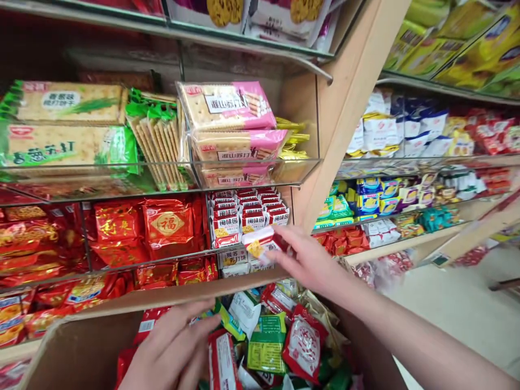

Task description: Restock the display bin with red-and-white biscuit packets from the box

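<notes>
My right hand (pixel 303 257) pinches a small white-and-red cracker packet (pixel 258 242) between thumb and fingers. It is just in front of a shelf compartment with rows of matching packets (pixel 254 214). Below, my left hand (pixel 173 341) hovers over a cardboard box (pixel 69 346), its fingers loosely bent and apart. Mixed snack packets fill the box, among them a green-and-yellow packet (pixel 266 344), a red packet (pixel 304 344) and a red-and-white packet (pixel 223 360) beside my left fingers. Nothing shows in the left hand, though its palm side is hidden.
Clear shelf fronts (pixel 162 172) run across the rack. Above the right hand sit pink-ended soda cracker packs (pixel 227 105); red packets (pixel 168 225) fill compartments to the left. A slanting wooden upright (pixel 345 92) separates more snack shelves on the right. Pale floor (pixel 455 309) shows beyond.
</notes>
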Tool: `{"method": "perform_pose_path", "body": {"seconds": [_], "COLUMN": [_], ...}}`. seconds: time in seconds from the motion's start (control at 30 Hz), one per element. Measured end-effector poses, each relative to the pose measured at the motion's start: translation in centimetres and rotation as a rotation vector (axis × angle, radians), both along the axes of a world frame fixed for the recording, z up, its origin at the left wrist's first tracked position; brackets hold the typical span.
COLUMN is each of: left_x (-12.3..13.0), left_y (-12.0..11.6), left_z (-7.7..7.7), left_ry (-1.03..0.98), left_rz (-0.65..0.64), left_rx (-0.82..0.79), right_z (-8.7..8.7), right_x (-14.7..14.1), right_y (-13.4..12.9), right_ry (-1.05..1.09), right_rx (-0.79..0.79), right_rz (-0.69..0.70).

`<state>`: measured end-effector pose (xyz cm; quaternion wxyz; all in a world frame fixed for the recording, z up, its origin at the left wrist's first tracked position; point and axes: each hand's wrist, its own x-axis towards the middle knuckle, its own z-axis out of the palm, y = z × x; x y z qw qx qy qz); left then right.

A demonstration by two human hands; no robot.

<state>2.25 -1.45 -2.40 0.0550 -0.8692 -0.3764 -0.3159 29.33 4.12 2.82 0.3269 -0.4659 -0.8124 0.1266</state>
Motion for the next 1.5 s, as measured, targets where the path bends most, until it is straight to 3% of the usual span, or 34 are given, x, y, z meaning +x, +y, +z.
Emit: {"method": "perform_pose_path", "body": {"seconds": [0.1,0.2,0.4,0.67,0.77,0.9,0.97,1.07,1.17,1.23,1.37,1.43,1.5], "left_x": [1.8,3.7,5.2,6.0,5.8,4.1,2.4,-0.8,-3.3,-4.2,-4.7,-4.7,-4.9], "left_y": [3.8,7.6,10.7,11.6,11.3,7.7,4.7,0.3,-2.8,-4.0,-4.8,-4.6,-4.3], "left_z": [2.4,3.8,4.1,2.7,2.7,3.5,3.4,1.4,-2.5,-5.4,-9.7,-10.4,-10.1], "left_ry": [0.067,0.27,0.374,0.362,0.319,0.059,0.009,0.107,0.261,0.361,0.471,0.498,0.494], "left_rz": [0.064,0.248,0.298,0.237,0.213,-0.152,-0.306,-0.355,-0.217,-0.129,-0.025,0.0,0.014], "left_rx": [0.058,0.09,0.107,0.027,0.019,0.06,-0.028,-0.297,-0.72,-0.903,-0.991,-1.012,-1.016], "right_z": [0.8,0.5,-0.7,-1.6,-2.6,-3.3,-3.3,-3.2,-3.3,-3.6,-4.4,-4.4,-4.0], "right_x": [0.2,-0.5,-1.9,-1.7,-1.2,-0.9,-0.8,-0.4,0.0,0.1,0.2,0.4,0.7], "right_y": [3.2,5.6,7.9,8.7,8.6,8.2,7.9,7.3,6.5,6.0,5.6,5.6,5.3], "right_ry": [-0.269,-0.427,-0.545,-0.495,-0.505,-0.579,-0.59,-0.538,-0.473,-0.467,-0.506,-0.502,-0.485], "right_rx": [0.192,0.165,0.243,0.19,0.308,0.444,0.444,0.457,0.485,0.494,0.502,0.506,0.512], "right_rz": [-0.067,-0.044,-0.037,-0.019,-0.001,-0.069,-0.094,-0.094,-0.07,-0.05,-0.053,-0.053,-0.041]}}
